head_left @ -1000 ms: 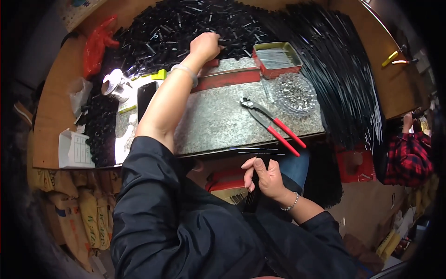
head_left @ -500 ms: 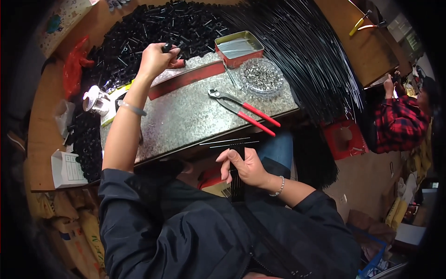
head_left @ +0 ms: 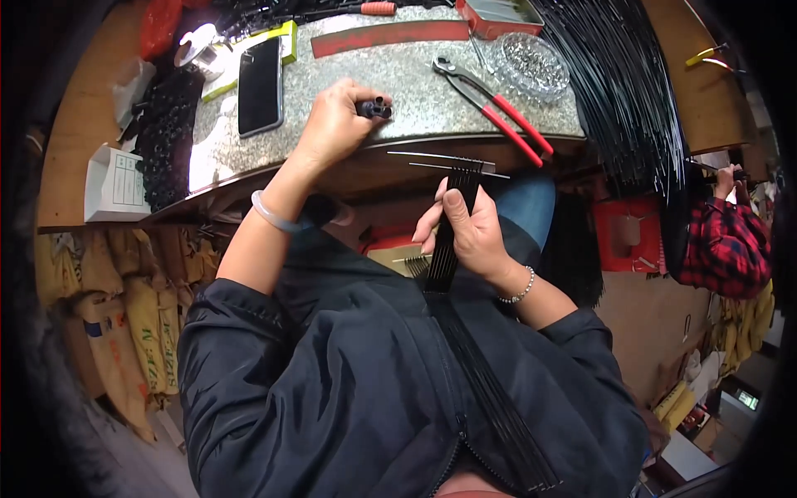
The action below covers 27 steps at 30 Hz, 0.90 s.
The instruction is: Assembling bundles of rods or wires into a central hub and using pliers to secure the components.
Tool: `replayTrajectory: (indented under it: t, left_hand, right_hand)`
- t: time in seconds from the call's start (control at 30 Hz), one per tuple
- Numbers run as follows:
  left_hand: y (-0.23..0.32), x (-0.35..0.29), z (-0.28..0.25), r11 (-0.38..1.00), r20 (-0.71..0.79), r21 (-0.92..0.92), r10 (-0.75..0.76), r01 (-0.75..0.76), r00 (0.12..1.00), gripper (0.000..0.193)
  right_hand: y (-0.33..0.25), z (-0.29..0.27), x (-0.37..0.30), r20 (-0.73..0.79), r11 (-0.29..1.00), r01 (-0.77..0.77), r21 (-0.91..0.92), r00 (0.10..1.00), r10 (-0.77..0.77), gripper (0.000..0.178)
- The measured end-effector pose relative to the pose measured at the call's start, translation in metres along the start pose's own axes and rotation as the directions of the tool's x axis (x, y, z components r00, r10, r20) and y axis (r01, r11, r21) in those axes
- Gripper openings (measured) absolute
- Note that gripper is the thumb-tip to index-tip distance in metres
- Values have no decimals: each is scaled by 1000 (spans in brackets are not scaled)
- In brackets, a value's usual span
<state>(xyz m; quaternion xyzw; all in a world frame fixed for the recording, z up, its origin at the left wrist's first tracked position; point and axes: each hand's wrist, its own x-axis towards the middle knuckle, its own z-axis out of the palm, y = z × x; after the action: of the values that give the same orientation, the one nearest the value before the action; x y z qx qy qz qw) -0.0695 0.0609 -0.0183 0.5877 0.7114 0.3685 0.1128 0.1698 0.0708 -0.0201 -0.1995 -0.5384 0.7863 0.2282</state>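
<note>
My left hand [head_left: 332, 124] is closed around small black plastic pieces [head_left: 376, 108] with round, hollow-looking ends, just over the near edge of the stone slab [head_left: 357, 70]. Over my lap, my right hand [head_left: 477, 236] grips a flat bundle of thin black rods [head_left: 446, 253], the thumb lying across it. Two thin metal wires [head_left: 415, 155] cross the bundle's upper end, and the rods appear strung along them. Below the hand, long rods run down over my dark jacket. Pliers with red handles [head_left: 498, 116] lie on the slab, beyond my right hand.
On the slab are a phone [head_left: 261, 87], a red strip [head_left: 390, 36] and a clear dish of small metal parts [head_left: 531, 66]. A red tin [head_left: 502, 17] stands behind, with long black rods [head_left: 618, 91] to its right. Another person in a checked shirt [head_left: 726, 249] sits at far right.
My left hand has come back from the black heap to the slab's near edge, holding black pieces. My right hand still grips the rods. The view has tilted downward.
</note>
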Motion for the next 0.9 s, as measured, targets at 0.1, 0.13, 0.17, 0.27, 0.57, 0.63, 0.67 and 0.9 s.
replayTrajectory:
  t: [0.1, 0.13, 0.17, 0.27, 0.57, 0.63, 0.67, 0.9]
  left_hand:
    - [22, -13, -14, 895, 12, -438, -84, 81, 996, 16]
    - [33, -25, -21, 679, 144, -688, -219, 257, 965, 18]
    - [37, -36, -19, 563, 148, -790, -211, 244, 966, 28]
    - [37, -69, -19, 304, 252, -909, -147, 286, 957, 29]
    - [56, -82, -15, 244, 315, -912, -96, 329, 944, 31]
    - [57, -81, -13, 226, 354, -902, -98, 368, 930, 31]
    - [57, -81, -12, 226, 357, -901, -99, 370, 929, 31]
    - [56, -79, -10, 225, 389, -893, -51, 390, 920, 35]
  right_hand:
    - [4, 5, -3, -12, 1000, 12, -9, 1000, -12, 29]
    - [6, 7, -4, -19, 1000, 14, -9, 1000, -14, 29]
    - [8, 7, -6, -18, 999, 41, -23, 999, -42, 30]
    - [7, 7, -8, -7, 997, 44, -62, 999, -44, 31]
    - [7, 14, -5, 30, 1000, 9, -2, 1000, -9, 36]
    - [6, 13, -5, 38, 1000, 8, -1, 999, -8, 37]
    - [6, 12, -5, 46, 1000, 8, -2, 999, -8, 38]
    - [3, 12, -4, 55, 1000, -2, 24, 998, 1, 40]
